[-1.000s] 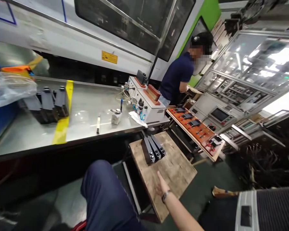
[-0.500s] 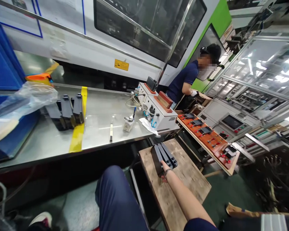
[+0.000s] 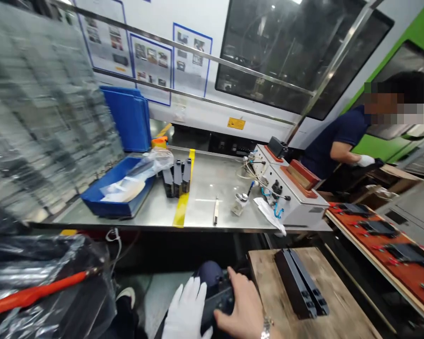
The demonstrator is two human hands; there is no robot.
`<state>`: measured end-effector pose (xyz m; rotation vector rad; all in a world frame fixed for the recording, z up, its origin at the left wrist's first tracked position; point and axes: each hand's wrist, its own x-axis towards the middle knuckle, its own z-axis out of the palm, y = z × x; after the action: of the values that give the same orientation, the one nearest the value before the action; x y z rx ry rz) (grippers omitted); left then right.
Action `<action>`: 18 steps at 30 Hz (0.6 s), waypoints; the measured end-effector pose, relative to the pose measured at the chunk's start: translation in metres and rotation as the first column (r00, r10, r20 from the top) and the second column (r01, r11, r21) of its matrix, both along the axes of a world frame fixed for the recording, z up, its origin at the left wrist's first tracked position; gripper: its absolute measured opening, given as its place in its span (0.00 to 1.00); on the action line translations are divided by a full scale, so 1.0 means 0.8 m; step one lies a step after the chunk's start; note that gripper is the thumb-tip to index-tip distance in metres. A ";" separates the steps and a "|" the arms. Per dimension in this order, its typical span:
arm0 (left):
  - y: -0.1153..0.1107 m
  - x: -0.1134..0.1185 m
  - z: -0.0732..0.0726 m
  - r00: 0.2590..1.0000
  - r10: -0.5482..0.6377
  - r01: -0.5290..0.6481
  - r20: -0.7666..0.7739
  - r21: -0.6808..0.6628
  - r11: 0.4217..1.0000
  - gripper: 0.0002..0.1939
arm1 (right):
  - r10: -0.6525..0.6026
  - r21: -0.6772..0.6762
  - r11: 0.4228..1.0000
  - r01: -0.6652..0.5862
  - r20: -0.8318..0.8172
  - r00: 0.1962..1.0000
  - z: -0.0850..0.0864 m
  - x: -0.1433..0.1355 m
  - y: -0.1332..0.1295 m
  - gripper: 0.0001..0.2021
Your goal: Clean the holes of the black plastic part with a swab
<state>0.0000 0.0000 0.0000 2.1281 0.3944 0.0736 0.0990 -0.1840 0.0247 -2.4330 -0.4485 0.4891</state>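
Your left hand [image 3: 187, 310], in a white glove, lies spread against the near side of a black plastic part [image 3: 217, 306] low in the frame, and your bare right hand [image 3: 240, 308] curls over the same part from the other side — both hands grip it together, just above your dark-trousered knee [image 3: 207, 273]. A metal watch [image 3: 266, 328] shows at your right wrist. The part sits in front of you, below the edge of the steel workbench [image 3: 205, 188] and just left of the wooden board [image 3: 339, 301]. On that board, a little to the right of your right hand, lie several long black parts [image 3: 300, 282] side by side, not touching your fingers. Up on the bench, a few more black parts [image 3: 176, 176] stand upright beside the yellow tape stripe [image 3: 183, 202], with a blue tray [image 3: 108, 197] holding a clear plastic bag [image 3: 144, 169] to their left. Further right on the bench sit a thin tool [image 3: 216, 210] and a white control box [image 3: 293, 193] with hoses. Beyond the box a co-worker in a dark shirt [image 3: 342, 136] leans over a carton, one white-gloved hand [image 3: 365, 161] in view. At the far right an orange fixture board [image 3: 385, 240] carries more black parts — well apart from your hands.
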 end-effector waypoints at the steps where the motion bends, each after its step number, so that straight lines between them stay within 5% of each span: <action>1: 0.002 0.008 -0.002 0.998 -0.003 0.006 -0.066 0.058 0.998 0.27 | 0.156 -0.053 0.987 -0.155 0.018 0.988 0.013 0.002 0.027 0.52; 4: 0.028 0.001 0.003 0.942 0.082 -0.071 -0.327 0.045 0.996 0.18 | 0.387 -0.083 0.921 -0.381 0.067 0.920 0.048 0.041 0.084 0.50; 7: 0.064 -0.038 0.029 0.900 0.201 -0.319 -0.387 -0.269 0.909 0.20 | 0.272 -0.151 0.958 -0.242 0.228 0.935 0.066 0.132 0.119 0.31; 12: 0.098 -0.090 0.074 0.903 0.381 -0.427 -0.200 -0.525 0.736 0.24 | 0.137 -0.375 0.926 -0.035 0.249 0.959 0.033 0.274 0.179 0.20; 18: 0.099 -0.106 0.095 0.889 0.440 -0.431 -0.127 -0.559 0.709 0.25 | 0.084 -0.433 0.901 0.017 0.215 0.973 0.003 0.310 0.191 0.10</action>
<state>-0.0846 0.0795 0.0764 1.3951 0.8021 0.2158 0.3472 -0.0308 0.0269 -2.9368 -0.5236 0.3499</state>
